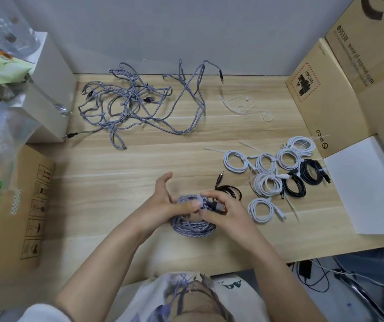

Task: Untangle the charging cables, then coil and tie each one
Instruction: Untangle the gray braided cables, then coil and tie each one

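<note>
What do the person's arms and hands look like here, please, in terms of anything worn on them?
Both forearms are bare to the elbow; no sleeves, gloves, watch or rings show on the left hand or the right hand. A pale printed T-shirt covers the chest.

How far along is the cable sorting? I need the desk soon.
Done: a group of coiled, tied cables, six white ones and two black ones, lies at the right. In hand: the left hand and right hand hold a braided grey coil with a tie around it. Left: the tangled grey cables at the back and a loose black cable.
</note>
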A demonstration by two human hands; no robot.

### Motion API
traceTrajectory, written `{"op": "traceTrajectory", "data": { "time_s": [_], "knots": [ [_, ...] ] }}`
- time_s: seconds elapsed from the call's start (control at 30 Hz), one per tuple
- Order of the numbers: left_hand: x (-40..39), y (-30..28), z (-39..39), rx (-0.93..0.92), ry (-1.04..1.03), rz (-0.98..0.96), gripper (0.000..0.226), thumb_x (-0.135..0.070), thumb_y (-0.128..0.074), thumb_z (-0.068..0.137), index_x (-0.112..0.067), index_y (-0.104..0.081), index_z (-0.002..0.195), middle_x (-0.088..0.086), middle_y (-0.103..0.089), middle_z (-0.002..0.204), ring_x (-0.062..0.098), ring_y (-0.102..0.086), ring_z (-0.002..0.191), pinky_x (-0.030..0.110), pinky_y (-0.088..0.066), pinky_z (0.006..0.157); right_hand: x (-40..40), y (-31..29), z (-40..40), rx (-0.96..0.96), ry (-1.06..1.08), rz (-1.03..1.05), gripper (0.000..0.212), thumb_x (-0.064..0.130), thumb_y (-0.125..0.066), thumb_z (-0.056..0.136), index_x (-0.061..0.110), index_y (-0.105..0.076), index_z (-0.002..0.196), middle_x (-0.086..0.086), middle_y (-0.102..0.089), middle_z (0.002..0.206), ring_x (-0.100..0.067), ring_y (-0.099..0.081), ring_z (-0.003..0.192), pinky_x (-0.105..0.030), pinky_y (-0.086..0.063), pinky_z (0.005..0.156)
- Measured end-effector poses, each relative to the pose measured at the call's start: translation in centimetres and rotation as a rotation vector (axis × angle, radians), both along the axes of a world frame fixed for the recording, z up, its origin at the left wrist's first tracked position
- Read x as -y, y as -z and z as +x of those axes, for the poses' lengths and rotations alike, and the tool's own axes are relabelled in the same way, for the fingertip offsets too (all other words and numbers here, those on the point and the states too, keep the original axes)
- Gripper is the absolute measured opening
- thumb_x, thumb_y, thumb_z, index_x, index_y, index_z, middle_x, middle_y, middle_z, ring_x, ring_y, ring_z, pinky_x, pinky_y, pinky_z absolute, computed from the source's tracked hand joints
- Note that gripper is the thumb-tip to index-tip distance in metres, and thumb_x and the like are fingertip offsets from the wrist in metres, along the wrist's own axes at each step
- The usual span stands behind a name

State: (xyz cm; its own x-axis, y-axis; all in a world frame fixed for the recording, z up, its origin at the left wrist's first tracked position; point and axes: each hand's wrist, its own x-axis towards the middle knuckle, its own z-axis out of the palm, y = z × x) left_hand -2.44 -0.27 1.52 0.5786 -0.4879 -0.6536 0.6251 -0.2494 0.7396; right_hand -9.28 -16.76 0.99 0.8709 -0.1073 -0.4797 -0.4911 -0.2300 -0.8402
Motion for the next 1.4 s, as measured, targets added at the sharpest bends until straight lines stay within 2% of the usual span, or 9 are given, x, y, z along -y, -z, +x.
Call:
{"op": "traceTrajectory", "data": {
  "time_s": [0.13, 0.23, 0.37, 0.47, 0.63, 0.83, 1.07, 1.3, 1.4],
  "knots": [
    [0.3, 2.8, -0.7, 0.081, 0.35, 0.129, 0.07, -0.046, -0.081, 0.048, -0.013, -0.065, 0.108, 0.011, -0.072, 0.097, 0.022, -0.068, 0.093, 0.042, -0.05, 0.095, 0.5, 2.2, -1.1, -0.155, 0.021, 0.128, 0.034, 0.006, -0.073, 0.078, 0.019, -0.064, 0.108, 0.002, -0.067, 0.106, -0.004, -0.063, 0.093, -0.014, -0.048, 0.081],
    [1.4, 5.6, -0.7, 0.159, 0.387, 0.318, 0.065, -0.06, -0.07, 0.034, -0.023, -0.071, 0.088, 0.009, -0.069, 0.081, 0.024, -0.064, 0.086, 0.034, -0.051, 0.087, 0.8, 4.6, -1.6, -0.216, 0.069, 0.167, 0.038, -0.003, -0.069, 0.079, 0.014, -0.062, 0.113, -0.012, -0.064, 0.118, -0.018, -0.063, 0.103, -0.022, -0.05, 0.088],
    [2.7, 7.1, -0.5, 0.371, 0.549, 0.526, 0.062, -0.067, -0.06, 0.05, -0.034, -0.07, 0.102, 0.001, -0.046, 0.092, 0.015, -0.041, 0.101, 0.028, -0.037, 0.092, 1.1, 6.7, -1.8, -0.198, 0.113, 0.099, 0.05, -0.001, -0.069, 0.079, 0.016, -0.056, 0.124, -0.005, -0.046, 0.128, -0.015, -0.049, 0.12, -0.03, -0.04, 0.106],
    [4.2, 7.2, -0.4, 0.312, 0.381, 0.329, 0.011, -0.029, -0.073, 0.079, -0.025, -0.068, 0.089, 0.0, -0.064, 0.08, 0.013, -0.058, 0.078, 0.034, -0.049, 0.079, 2.1, 7.4, -1.3, -0.141, 0.206, 0.034, 0.058, 0.002, -0.07, 0.08, 0.014, -0.05, 0.133, 0.001, -0.042, 0.118, -0.013, -0.047, 0.118, -0.03, -0.039, 0.105],
    [7.7, 7.8, 0.5, 0.369, 0.153, 0.34, 0.032, -0.026, -0.076, 0.079, -0.014, -0.064, 0.106, 0.0, -0.067, 0.094, 0.012, -0.06, 0.085, 0.02, -0.045, 0.077, 3.9, 8.6, -0.4, -0.08, 0.303, -0.197, 0.042, 0.016, -0.069, 0.082, 0.022, -0.057, 0.122, -0.005, -0.055, 0.12, -0.016, -0.055, 0.109, -0.034, -0.047, 0.094],
    [8.6, 8.3, 1.0, 0.329, 0.13, 0.288, 0.026, -0.012, -0.077, 0.076, -0.016, -0.063, 0.098, 0.013, -0.069, 0.101, 0.018, -0.061, 0.087, 0.032, -0.047, 0.088, 4.6, 7.7, -0.4, -0.036, 0.28, -0.264, 0.031, 0.017, -0.064, 0.087, 0.018, -0.058, 0.117, 0.003, -0.059, 0.11, -0.009, -0.052, 0.097, -0.016, -0.034, 0.073],
    [7.9, 8.3, 1.2, 0.329, 0.089, 0.242, 0.015, -0.01, -0.067, 0.086, -0.014, -0.063, 0.1, -0.001, -0.058, 0.089, 0.013, -0.054, 0.084, 0.024, -0.043, 0.082, 6.8, 3.8, -0.9, -0.167, 0.055, -0.248, 0.047, 0.018, -0.061, 0.09, 0.02, -0.046, 0.135, 0.003, -0.05, 0.122, -0.008, -0.048, 0.103, -0.021, -0.035, 0.085],
    [2.7, 6.3, 3.5, 0.326, -0.237, 0.197, 0.016, -0.005, -0.055, 0.093, -0.014, -0.063, 0.104, -0.004, -0.061, 0.079, 0.003, -0.057, 0.059, 0.011, -0.043, 0.054, 5.2, 0.3, 3.0, 0.08, 0.166, -0.269, 0.031, 0.003, -0.054, 0.09, 0.025, -0.061, 0.11, 0.008, -0.061, 0.101, 0.003, -0.055, 0.083, -0.011, -0.044, 0.079],
    [0.0, 6.4, 4.8, 0.367, -0.361, 0.231, 0.02, -0.002, -0.055, 0.092, -0.018, -0.062, 0.103, -0.004, -0.059, 0.082, 0.007, -0.056, 0.07, 0.016, -0.044, 0.062, 2.4, 0.0, 7.2, 0.113, 0.108, -0.14, 0.028, 0.003, -0.054, 0.088, 0.025, -0.063, 0.102, 0.007, -0.062, 0.098, -0.005, -0.056, 0.083, -0.014, -0.043, 0.076]
  ]
}}
